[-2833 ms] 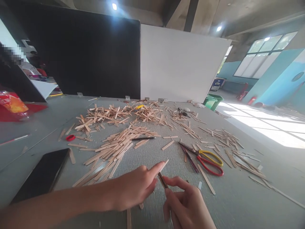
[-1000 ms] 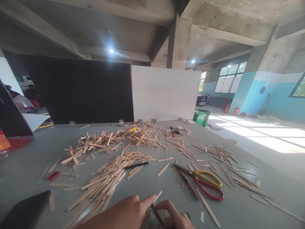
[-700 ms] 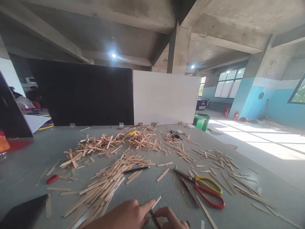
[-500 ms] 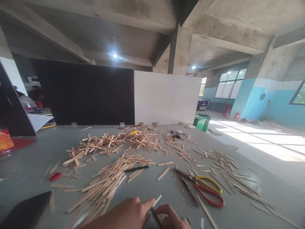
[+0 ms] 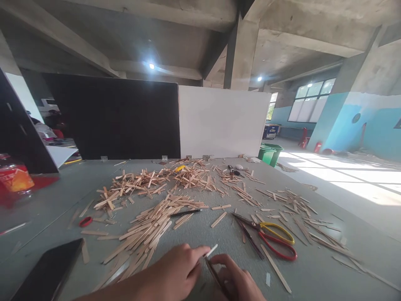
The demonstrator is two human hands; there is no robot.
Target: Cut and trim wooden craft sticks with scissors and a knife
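Note:
Low in the view, my left hand (image 5: 183, 267) is closed, its fingertips on a short pale stick (image 5: 212, 250) whose end points up and right. Close beside it, my right hand (image 5: 236, 278) is curled round a thin brown strip (image 5: 216, 274); its exact kind is unclear. The pale stick and the strip meet or nearly meet between the hands. Left of them lies a heap of wooden craft sticks (image 5: 147, 234), with a black pen (image 5: 186, 212) on its edge. Scissors (image 5: 266, 234) with one yellow and one red handle lie to the right.
More sticks and splinters (image 5: 194, 177) cover the far table. A red ring (image 5: 85, 221), a dark flat object (image 5: 46, 271) and a bottle with a red-orange label (image 5: 15, 177) are at left. Black (image 5: 131, 121) and white (image 5: 219, 121) panels stand behind. Green bins (image 5: 271, 154) stand beyond.
The view has shifted a little left and down, bringing more of the bottle, the dark flat object and both hands into sight. Both hands keep their grip close together.

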